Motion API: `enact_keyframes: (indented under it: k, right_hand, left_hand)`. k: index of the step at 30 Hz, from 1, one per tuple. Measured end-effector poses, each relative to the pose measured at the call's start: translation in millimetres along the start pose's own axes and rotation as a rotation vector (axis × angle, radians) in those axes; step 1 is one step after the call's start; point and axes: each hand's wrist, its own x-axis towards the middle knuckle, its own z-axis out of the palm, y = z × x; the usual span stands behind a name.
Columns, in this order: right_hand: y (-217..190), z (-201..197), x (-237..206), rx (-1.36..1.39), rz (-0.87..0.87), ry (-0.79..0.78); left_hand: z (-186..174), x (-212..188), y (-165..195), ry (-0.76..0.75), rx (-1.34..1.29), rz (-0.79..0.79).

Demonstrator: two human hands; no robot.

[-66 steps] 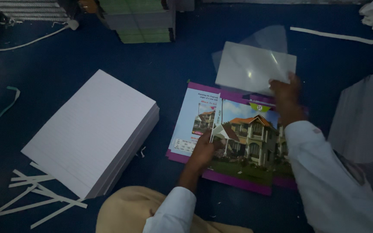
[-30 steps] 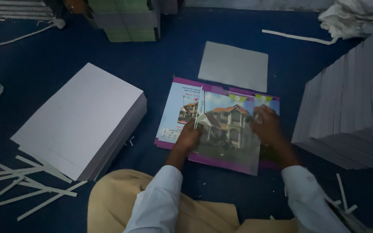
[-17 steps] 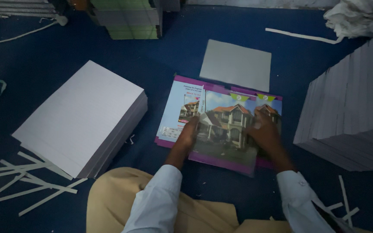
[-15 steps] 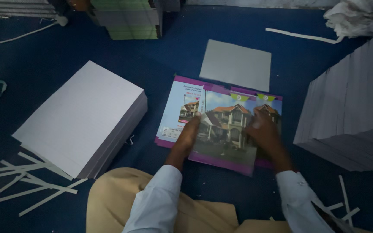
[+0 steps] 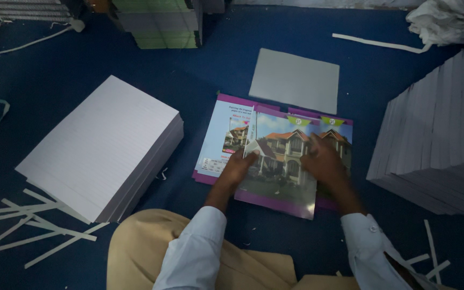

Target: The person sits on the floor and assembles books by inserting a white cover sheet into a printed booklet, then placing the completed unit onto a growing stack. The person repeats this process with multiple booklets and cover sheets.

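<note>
purple-edged house covers (image 5: pixel 283 161) pinned flat under left hand (image 5: pixel 240 166) and right hand (image 5: pixel 323 161) (fingers spread), grey sheet (image 5: pixel 295 80) beyond.

right hand (image 5: pixel 324 161) blurred | paper stack (image 5: pixel 441 139) cut off right | cover (image 5: pixel 283 161) print part-hidden

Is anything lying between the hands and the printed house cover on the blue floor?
Nothing visible does. The left hand and right hand both rest directly on the house cover. The grey sheet lies beyond it, and the lined paper stack sits well to its left.
</note>
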Motion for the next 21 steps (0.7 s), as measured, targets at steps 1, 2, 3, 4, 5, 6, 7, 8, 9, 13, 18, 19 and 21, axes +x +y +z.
enact_keyframes:
  k: [1,2,3,4,5,6,7,8,9,13,18,19,21]
  right_hand:
    - [1.4,0.5,1.5,-0.030,-0.031,0.009]
    - [1.9,1.5,1.7,-0.049,-0.042,0.018]
    - [2.1,1.9,1.4,-0.068,-0.052,0.027]
    - [1.0,2.0,0.7,-0.087,-0.063,0.037]
    - [0.5,1.2,-1.4,-0.073,-0.050,0.027]
    - [-0.9,0.5,-4.3,-0.059,-0.037,0.016]
    - [-2.8,0.0,-7.2,-0.044,-0.023,0.005]
    - [-5.3,-0.6,-9.5,-0.054,-0.005,-0.004]
    - [-8.3,-2.0,-10.3,-0.063,0.013,-0.012]
    - [-14.5,-4.2,-15.1,-0.052,-0.063,-0.029]
    - [-10.4,4.7,-16.5,-0.127,-0.093,0.031]
    - [-8.4,6.1,-15.2,-0.157,-0.124,0.043]
    - [-5.3,6.6,-7.9,-0.244,-0.112,0.037]
  left_hand:
    - [0.7,-0.8,1.4,-0.003,-0.006,-0.005]
    - [0.5,-1.6,2.7,-0.006,-0.012,-0.009]
    - [0.6,-2.5,3.6,0.001,0.000,-0.031]
    - [0.6,-3.0,4.4,0.008,0.012,-0.051]
    - [1.2,-3.2,4.7,0.015,0.024,-0.072]
    - [1.0,-3.3,5.0,0.013,0.023,-0.065]
    - [1.3,-3.1,5.1,0.011,0.022,-0.058]
    - [1.2,-2.9,4.9,0.008,0.021,-0.051]
    - [1.7,-2.4,4.8,0.005,0.016,-0.033]
    - [1.2,-2.0,3.7,-0.004,-0.017,-0.012]
    - [0.7,-1.2,-0.4,0.008,0.045,0.001]
    - [1.0,-0.3,-2.3,0.017,0.041,-0.014]
    - [1.5,3.3,-6.7,0.016,0.018,0.022]
